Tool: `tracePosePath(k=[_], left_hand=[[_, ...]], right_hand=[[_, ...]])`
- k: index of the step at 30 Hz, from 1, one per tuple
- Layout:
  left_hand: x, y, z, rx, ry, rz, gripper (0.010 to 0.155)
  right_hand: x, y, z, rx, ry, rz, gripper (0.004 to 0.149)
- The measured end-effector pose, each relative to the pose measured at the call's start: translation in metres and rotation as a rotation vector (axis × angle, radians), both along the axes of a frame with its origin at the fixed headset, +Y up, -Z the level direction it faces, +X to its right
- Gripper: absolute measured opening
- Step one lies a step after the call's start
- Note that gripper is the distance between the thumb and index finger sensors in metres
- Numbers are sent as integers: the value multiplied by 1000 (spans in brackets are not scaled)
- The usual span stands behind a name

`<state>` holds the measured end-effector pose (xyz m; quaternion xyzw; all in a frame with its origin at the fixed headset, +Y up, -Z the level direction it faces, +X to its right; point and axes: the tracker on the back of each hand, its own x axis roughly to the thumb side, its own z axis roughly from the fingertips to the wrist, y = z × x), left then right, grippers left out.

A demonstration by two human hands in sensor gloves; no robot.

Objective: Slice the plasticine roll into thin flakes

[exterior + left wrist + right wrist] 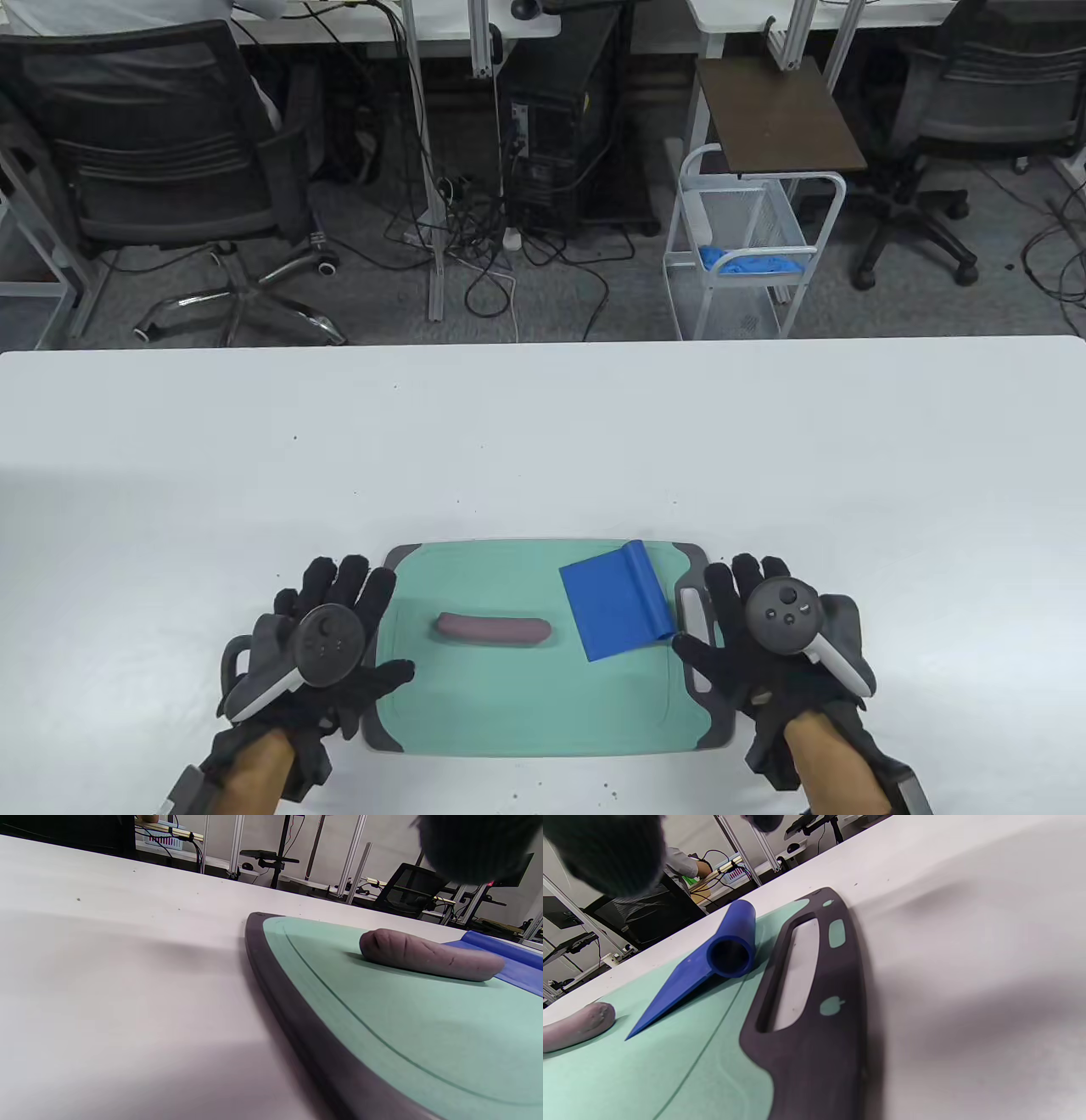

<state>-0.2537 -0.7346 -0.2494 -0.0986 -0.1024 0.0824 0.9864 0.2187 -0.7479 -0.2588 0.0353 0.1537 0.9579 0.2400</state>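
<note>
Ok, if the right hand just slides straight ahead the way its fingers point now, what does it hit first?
Probably nothing much: the right hand lies flat over the cutting board's handle end, fingers pointing away up the table. The blue scraper sits just to its left, likely beside that line. Depth is uncertain.

White worktop point(543, 424) spans foreground. Beyond its far edge: grey carpet floor point(594, 297); black mesh office chair point(161, 144) at left; black computer tower point(556, 119) amid tangled cables point(475, 229); white wire trolley point(747, 246) holding blue cloth point(751, 261), brown board point(776, 115) on top; second office chair point(959, 127) at right.
</note>
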Motion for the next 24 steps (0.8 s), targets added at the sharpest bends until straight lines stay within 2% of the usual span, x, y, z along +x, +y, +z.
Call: tracePosePath(k=[13,24], left_hand=[[0,2,0,12,-4,12,97],[6,8,3,33,-31,34,95]], right_hand=[[1,-1,1,7,-20,-7,94],[-16,9,2,83,-28,5,92]])
